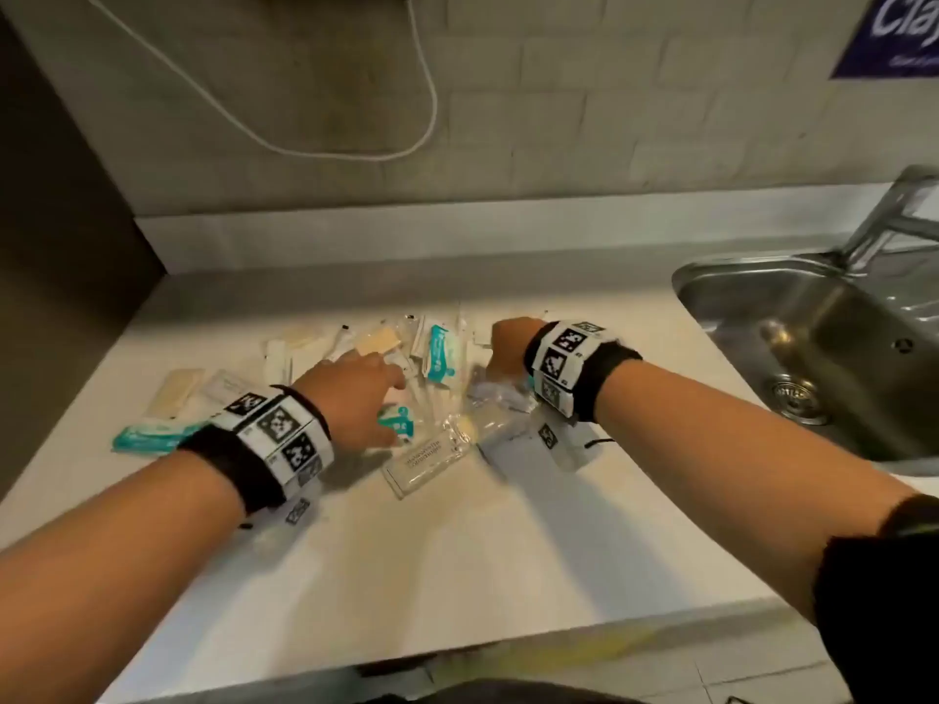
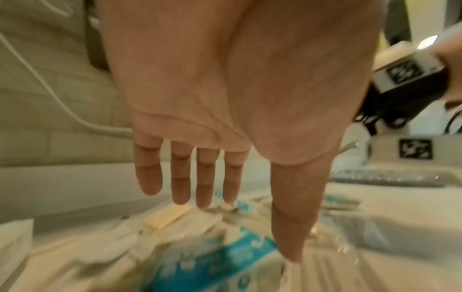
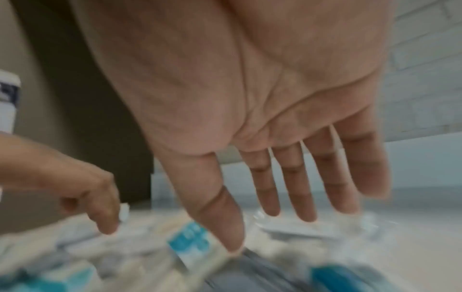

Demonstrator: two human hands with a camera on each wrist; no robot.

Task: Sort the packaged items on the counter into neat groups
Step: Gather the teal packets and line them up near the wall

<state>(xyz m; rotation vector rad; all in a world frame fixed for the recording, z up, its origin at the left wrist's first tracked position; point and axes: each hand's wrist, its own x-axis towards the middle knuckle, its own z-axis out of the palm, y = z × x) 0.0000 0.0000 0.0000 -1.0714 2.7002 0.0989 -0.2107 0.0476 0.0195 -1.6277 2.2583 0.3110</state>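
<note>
While most of the small plastic-wrapped packets point(image 1: 406, 358) lie jumbled under and beyond both sets of fingertips, sorting looks barely begun: only a teal-and-white flat pouch point(image 1: 152, 437) and a cream flat sachet point(image 1: 175, 393) sit apart, outside the left hand point(image 1: 350, 398). Its fingers point(image 2: 180, 177) reach out straight, holding nothing. The right hand point(image 1: 508, 348) spreads likewise, a detail only the wrist views reveal; the head view alone shows the steel sink point(image 1: 813, 317).
</note>
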